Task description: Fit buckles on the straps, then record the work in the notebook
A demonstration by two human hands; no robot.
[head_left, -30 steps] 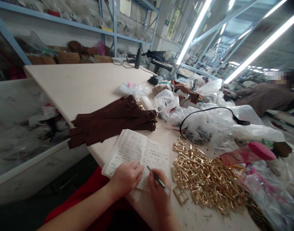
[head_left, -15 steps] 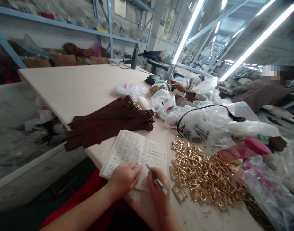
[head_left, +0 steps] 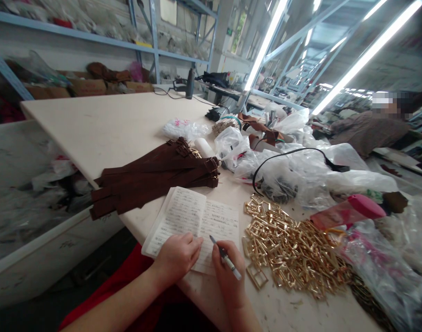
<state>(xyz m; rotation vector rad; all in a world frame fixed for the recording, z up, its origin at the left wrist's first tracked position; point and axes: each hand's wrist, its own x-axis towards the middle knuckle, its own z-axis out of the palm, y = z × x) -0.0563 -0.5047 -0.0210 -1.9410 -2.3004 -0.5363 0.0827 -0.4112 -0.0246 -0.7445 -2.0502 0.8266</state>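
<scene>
An open notebook (head_left: 178,210) with handwritten lines lies at the near edge of the table, its pages tilted toward me. My left hand (head_left: 178,257) rests on the lower part of the notebook, fingers curled together and holding nothing that I can see. In my right hand (head_left: 231,272) is a pen (head_left: 225,258), gripped over the right page; where its writing tip touches is hidden by the fingers. Just right of that hand spreads a heap of gold metal buckles (head_left: 294,251). Beyond the notebook lies a bundle of dark brown straps (head_left: 155,177).
Clear plastic bags (head_left: 297,177) crowd the table's right side, with a pink cylindrical case (head_left: 349,212) among them. A dark bottle (head_left: 190,84) stands at the far edge. Left of the table is a white bin (head_left: 41,258). A person (head_left: 370,131) is at the far right.
The view has shifted very slightly. My hands, the pen and the notebook keep practically the same positions.
</scene>
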